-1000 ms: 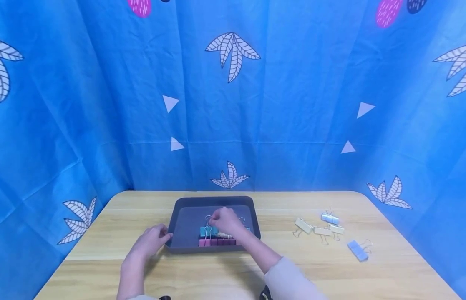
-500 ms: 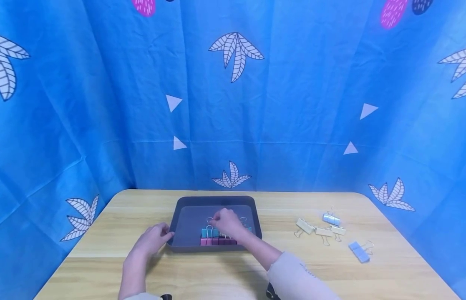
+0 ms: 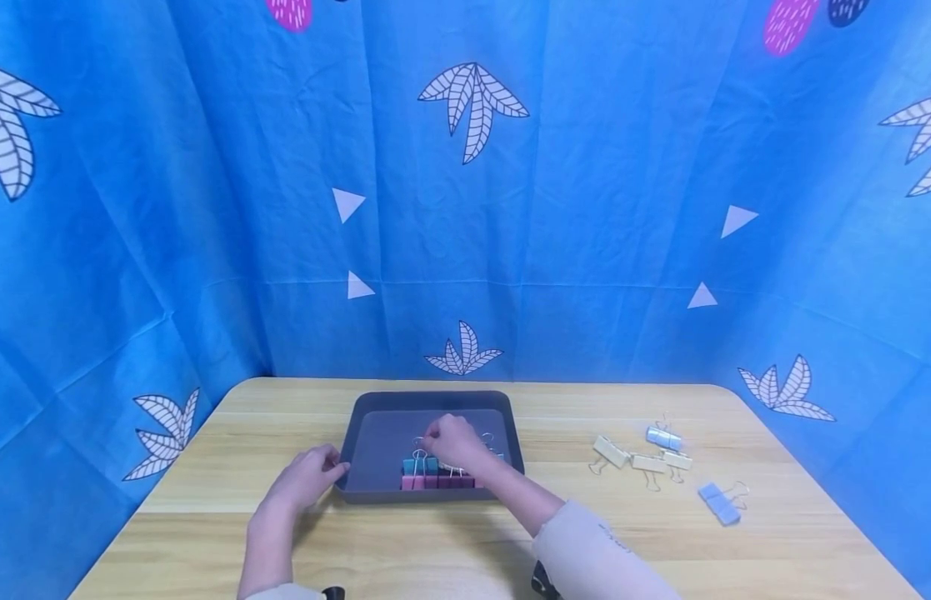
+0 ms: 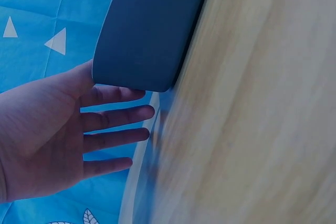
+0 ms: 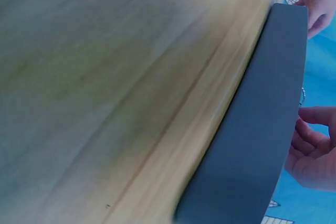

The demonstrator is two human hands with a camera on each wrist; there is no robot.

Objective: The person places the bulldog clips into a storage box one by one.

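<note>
The left hand [image 3: 300, 482], fingers straight and spread apart, touches the end of one smooth dark-grey tray [image 3: 435, 400], rectangular with rounded corners. The right hand [image 3: 456, 443] reaches inside it; whether its fingers pinch anything cannot be told. On that hand's near side stand at least one teal binder clip [image 3: 409, 467] and a row of pink binder clips [image 3: 414, 482], partly hidden, so uncounted. Well to its right lie three cream binder clips [image 3: 648, 463] and two pale blue binder clips [image 3: 719, 503], all wire-handled, on the wood-grained table [image 3: 390, 550].
</note>
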